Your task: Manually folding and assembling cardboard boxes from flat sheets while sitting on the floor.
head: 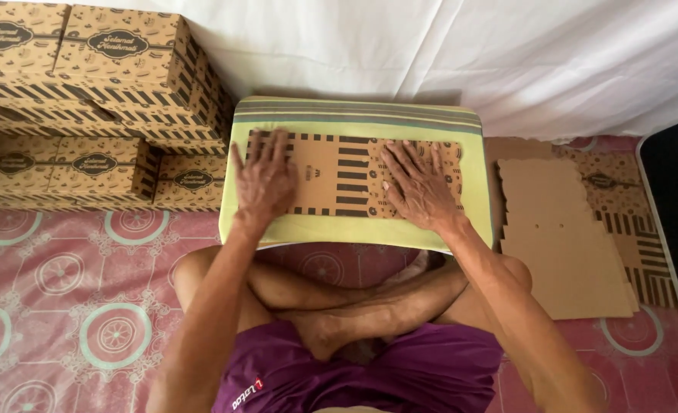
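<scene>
While flat on one cardboard sheet (352, 176), left hand (265, 181) and right hand (419, 187) spread (five assembled boxes (117, 53) nearby).

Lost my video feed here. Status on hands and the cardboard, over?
Left hand and right hand flat, fingers spread, pressing the printed brown cardboard box blank. Blank lies on yellow-green cushion. Nothing in the way.

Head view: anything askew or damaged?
Nothing stands out. Both hands, left and right, press a cardboard blank flat on a green cushion. Boxes stacked neatly; spare blanks slightly fanned.
</scene>
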